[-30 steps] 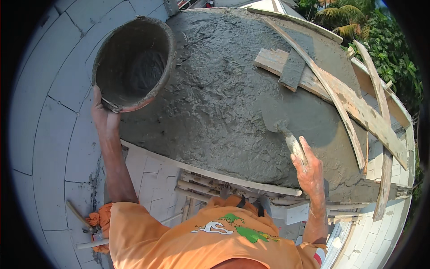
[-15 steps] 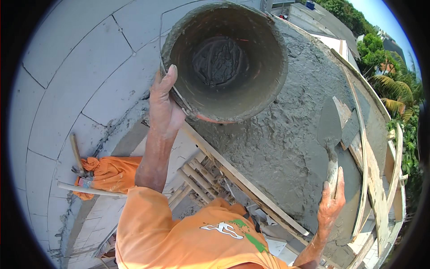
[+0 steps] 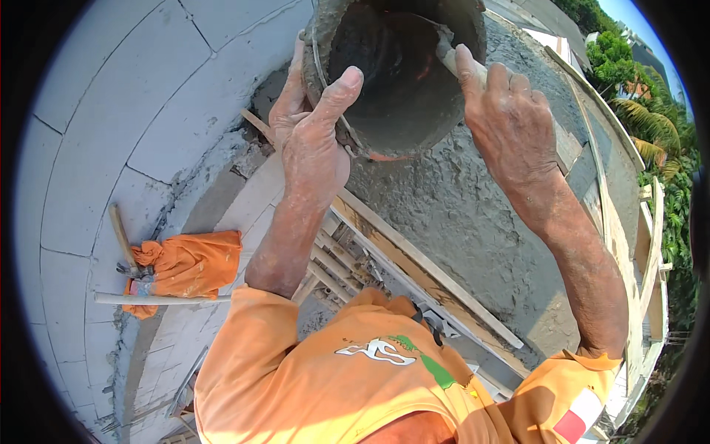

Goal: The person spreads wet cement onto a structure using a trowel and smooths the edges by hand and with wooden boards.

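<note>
Bucket [image 3: 403, 124] cut off at the far edge, trowel [image 3: 446, 52] blade indistinct inside.
The right hand [image 3: 512, 122] covers part of the handle; the left hand [image 3: 314, 137] hides some rim. At left, a hammer's [image 3: 123, 235] head is too small to tell clearly. The near edge crops the shirt [image 3: 325, 392].

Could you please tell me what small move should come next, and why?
Probably scrape the trowel along the inside of the bucket: the left hand holds the bucket, the right hand has the trowel reaching into it, and grey residue coats its inner wall.
</note>
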Demonstrator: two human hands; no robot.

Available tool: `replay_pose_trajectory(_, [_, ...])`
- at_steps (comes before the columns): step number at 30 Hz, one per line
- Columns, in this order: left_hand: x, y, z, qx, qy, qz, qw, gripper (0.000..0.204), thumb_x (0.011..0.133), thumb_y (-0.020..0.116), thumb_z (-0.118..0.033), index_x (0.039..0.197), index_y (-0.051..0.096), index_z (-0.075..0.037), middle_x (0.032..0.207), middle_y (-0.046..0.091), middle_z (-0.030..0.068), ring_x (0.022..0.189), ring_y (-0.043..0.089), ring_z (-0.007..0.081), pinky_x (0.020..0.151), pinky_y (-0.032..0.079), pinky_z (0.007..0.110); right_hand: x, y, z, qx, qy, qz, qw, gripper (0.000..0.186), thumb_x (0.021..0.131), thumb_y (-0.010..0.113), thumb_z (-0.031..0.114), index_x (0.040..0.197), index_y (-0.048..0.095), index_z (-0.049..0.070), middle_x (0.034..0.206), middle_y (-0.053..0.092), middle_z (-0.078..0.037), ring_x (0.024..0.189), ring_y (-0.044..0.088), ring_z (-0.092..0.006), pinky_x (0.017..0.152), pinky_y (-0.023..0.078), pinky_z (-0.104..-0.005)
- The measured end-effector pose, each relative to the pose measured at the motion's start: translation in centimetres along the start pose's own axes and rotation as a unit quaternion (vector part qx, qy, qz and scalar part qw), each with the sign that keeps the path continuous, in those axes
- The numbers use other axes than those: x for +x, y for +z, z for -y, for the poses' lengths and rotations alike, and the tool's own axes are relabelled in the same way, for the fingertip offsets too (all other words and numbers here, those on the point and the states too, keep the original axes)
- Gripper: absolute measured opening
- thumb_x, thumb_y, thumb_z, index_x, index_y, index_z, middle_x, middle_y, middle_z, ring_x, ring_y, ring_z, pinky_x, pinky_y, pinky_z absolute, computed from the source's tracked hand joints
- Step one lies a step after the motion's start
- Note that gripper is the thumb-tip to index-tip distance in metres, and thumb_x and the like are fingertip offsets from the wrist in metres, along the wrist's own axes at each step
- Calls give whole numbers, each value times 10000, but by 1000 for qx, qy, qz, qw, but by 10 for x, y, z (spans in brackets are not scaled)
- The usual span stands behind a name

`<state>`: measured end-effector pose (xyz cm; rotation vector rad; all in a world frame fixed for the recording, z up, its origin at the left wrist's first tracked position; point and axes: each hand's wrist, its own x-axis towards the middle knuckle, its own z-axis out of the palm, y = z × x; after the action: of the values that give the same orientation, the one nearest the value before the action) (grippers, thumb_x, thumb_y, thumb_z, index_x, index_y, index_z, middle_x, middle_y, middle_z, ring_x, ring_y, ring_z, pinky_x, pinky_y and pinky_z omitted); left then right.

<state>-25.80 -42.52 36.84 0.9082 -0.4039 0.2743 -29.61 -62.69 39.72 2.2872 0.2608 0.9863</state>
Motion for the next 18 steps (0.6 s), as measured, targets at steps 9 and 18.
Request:
replay_pose_trajectory(9, [35, -36, -22, 46, 52, 56, 996, 304, 884, 645, -2, 1184, 632, -49, 1040, 685, 37, 933, 666, 135, 812, 578, 334, 45, -15, 18, 197, -106, 121, 967, 535, 837, 693, 85, 1340, 536, -8, 793, 627, -163, 693, 654, -197, 503, 530, -308])
replay_pose_trajectory(18, [29, -61, -68, 30, 35, 19, 999, 368, 891, 624, 3, 1256, 581, -12, 1158, 665, 100, 1031, 659, 195, 945, 532, 339, 74, -5, 25, 626, -11, 206, 752, 445, 879, 690, 233, 1237, 625, -22, 704, 633, -98, 512, 552, -159, 484, 473, -309])
